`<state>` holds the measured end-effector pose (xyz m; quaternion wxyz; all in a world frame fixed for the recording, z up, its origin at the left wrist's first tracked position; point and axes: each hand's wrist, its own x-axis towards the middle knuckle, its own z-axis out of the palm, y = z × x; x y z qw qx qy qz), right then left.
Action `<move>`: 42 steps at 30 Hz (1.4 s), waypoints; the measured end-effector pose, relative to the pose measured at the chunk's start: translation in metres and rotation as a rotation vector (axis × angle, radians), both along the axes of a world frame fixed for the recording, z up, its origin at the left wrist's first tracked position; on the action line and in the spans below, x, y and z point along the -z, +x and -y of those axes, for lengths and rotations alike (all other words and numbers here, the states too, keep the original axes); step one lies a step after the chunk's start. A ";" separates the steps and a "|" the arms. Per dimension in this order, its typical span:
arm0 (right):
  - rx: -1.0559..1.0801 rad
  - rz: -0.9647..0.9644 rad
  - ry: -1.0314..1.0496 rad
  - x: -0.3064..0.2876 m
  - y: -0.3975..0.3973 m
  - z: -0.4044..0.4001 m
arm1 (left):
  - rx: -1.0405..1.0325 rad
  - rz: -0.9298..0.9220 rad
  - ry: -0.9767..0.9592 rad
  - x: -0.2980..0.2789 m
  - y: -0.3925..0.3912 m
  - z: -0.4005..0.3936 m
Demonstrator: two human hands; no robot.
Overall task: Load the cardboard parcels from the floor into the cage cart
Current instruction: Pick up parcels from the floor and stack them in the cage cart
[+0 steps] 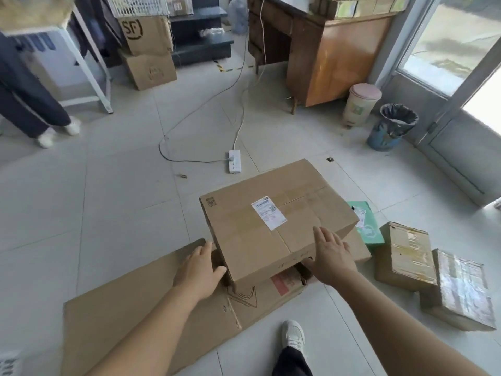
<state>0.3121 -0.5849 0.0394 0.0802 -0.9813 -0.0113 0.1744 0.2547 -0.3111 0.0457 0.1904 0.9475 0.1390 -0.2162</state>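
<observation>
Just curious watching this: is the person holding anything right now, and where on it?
Yes, the large cardboard box. The left hand grips its near left corner, and the right hand lies with straight fingers on its top near the front edge.

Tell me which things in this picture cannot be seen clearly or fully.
- Head view: the shipping label print on the large box is too small and blurred.
- The parcel underneath is mostly hidden by that box.
- The left hand fingertips are hidden behind the box's side.
- No cage cart can be made out.
</observation>
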 end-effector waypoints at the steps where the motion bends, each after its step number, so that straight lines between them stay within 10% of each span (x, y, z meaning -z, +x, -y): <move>1: -0.012 -0.014 0.000 0.007 0.018 0.011 | -0.041 -0.024 -0.011 0.005 0.010 0.008; 17: 0.040 -0.180 -0.030 0.140 0.236 0.111 | -0.453 -0.182 -0.038 0.122 0.138 0.046; 42: 0.354 -0.222 0.261 0.200 0.299 0.133 | -0.944 -0.035 -0.403 0.189 0.145 0.034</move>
